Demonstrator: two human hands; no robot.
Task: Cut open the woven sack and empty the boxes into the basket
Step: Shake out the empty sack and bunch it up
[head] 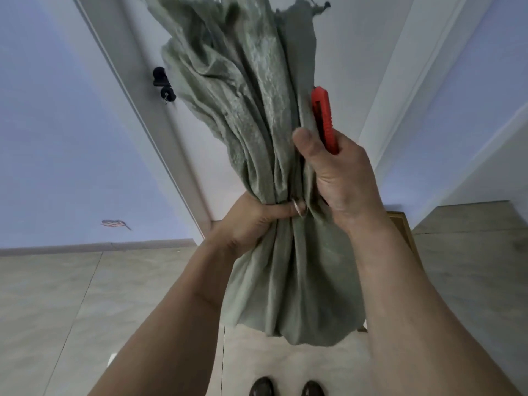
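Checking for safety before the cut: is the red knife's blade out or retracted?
Cannot tell. The red utility knife is in the right hand beside the woven sack; no blade shows at its visible tip.

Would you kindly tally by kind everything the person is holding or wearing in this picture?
Woven sack: 1, gripped at the neck by the left hand
Red box cutter: 1, in the right hand
Ring: 1
Shoes: 2
Total: 5

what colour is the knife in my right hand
Red: the utility knife in your right hand shows clearly in the head view.
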